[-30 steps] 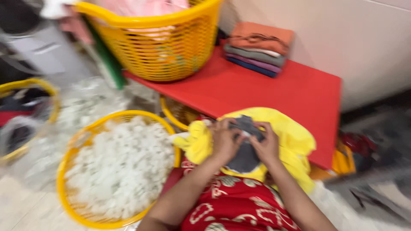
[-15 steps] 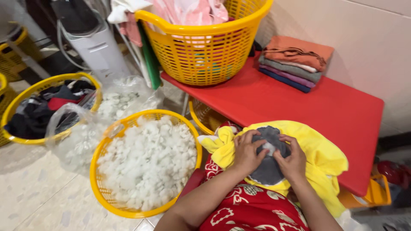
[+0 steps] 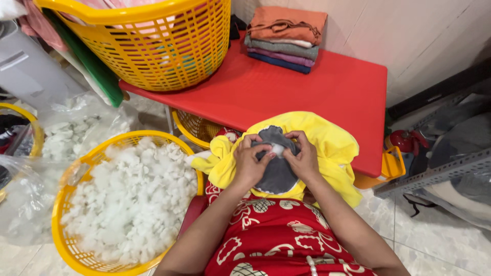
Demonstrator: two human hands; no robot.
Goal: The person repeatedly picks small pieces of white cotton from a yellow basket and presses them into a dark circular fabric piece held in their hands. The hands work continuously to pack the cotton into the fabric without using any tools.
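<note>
Both hands (image 3: 279, 161) pinch yellow-grey plush cover (image 3: 332, 145), white stuffing at opening; left yellow basket (image 3: 61, 245) full of stuffing (image 3: 133, 199); far basket (image 3: 148, 48) on desk (image 3: 317, 97) holds clothes.

A red table (image 3: 327, 97) stands against the pale wall, and on its far left part rests 1 big yellow mesh basket (image 3: 153, 46), while a pile of folded clothes (image 3: 284, 38), orange on top, lies at its far edge near the wall. The near edge of the table is touched by a yellow cloth item (image 3: 332, 148). On the tiled floor (image 3: 419, 240) at the left stands 1 round yellow basket (image 3: 66, 245) full of white stuffing (image 3: 133, 199), with a clear plastic bag (image 3: 25, 204) just beside it.
</note>
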